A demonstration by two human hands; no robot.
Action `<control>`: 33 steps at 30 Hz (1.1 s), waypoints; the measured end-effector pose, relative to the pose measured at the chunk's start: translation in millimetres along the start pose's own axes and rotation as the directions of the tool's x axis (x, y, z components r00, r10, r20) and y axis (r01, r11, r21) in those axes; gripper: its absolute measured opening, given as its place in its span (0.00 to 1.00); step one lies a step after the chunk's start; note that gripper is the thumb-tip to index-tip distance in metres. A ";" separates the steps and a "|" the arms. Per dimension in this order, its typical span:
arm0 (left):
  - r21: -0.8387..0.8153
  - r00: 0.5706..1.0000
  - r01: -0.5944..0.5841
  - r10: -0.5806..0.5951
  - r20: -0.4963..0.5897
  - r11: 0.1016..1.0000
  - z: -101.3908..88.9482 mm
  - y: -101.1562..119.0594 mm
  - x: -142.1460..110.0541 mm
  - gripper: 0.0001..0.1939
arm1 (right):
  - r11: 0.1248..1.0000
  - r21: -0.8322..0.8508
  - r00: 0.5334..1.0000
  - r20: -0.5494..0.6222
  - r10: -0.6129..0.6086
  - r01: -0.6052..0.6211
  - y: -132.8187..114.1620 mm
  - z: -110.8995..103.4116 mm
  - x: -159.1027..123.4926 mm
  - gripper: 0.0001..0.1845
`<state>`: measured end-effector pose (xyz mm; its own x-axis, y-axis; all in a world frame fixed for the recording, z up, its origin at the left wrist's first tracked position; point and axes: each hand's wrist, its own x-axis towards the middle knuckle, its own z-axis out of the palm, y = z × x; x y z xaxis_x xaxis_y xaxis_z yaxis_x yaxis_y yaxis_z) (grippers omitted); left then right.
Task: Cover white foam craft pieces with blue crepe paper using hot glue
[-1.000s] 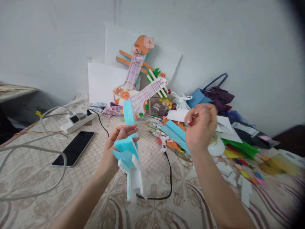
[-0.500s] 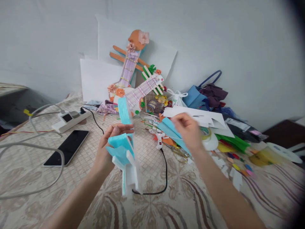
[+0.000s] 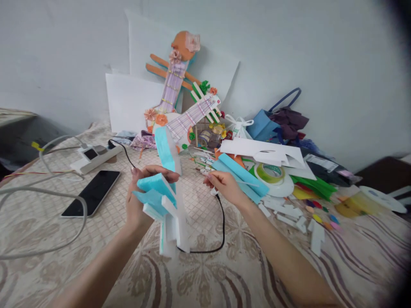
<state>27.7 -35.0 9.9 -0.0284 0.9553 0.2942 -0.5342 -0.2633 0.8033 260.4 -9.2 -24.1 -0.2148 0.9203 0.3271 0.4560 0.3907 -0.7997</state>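
My left hand (image 3: 138, 201) is closed round a craft piece of teal and white foam (image 3: 167, 201), held upright above the bed. One long teal strip of the piece sticks up past my fingers. My right hand (image 3: 224, 185) lies low on the bedcover to the right of it, fingers curled over a white glue gun that is mostly hidden beneath them. The gun's black cable (image 3: 221, 231) runs out from under that hand and loops behind the foam piece.
A phone (image 3: 91, 193) and a power strip (image 3: 93, 156) lie left, with a grey cable (image 3: 41, 252). Paper guitars (image 3: 180, 98) lean on the wall. A tape roll (image 3: 271, 173), teal strips (image 3: 244, 173), white sheets (image 3: 260, 149), foam scraps (image 3: 289, 214) and bags (image 3: 276, 124) crowd the right.
My right hand has come down from chest height, moved left past the teal strips and settled on the glue gun. My left hand keeps the foam piece, a little lower and more tilted.
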 end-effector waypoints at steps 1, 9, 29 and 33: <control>0.013 1.000 -0.007 0.007 -0.001 1.000 1.9 0.0 0.5 0.26 | 1.000 -0.009 1.000 -0.020 0.003 -0.003 0.2 0.5 -0.7 0.14; 0.098 0.998 -0.042 0.036 0.053 0.994 19.1 4.1 8.3 0.27 | 0.999 -0.037 0.984 -0.174 0.031 -0.038 -10.0 3.6 -7.5 0.14; 0.265 0.993 -0.100 0.082 0.080 0.959 25.3 -0.7 13.7 0.29 | 0.971 -0.236 0.973 0.214 0.088 -0.036 7.4 11.9 -14.9 0.10; 0.267 0.998 -0.059 0.049 0.046 0.962 22.1 0.3 10.1 0.29 | 0.948 -0.319 0.948 0.296 0.114 -0.014 23.2 18.8 -17.6 0.07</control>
<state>45.9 -28.3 24.6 -0.0153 0.9341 0.3567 -0.2865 -0.3459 0.8935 258.5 -16.8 -57.9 -0.4076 0.9105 0.0697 0.7106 0.3642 -0.6020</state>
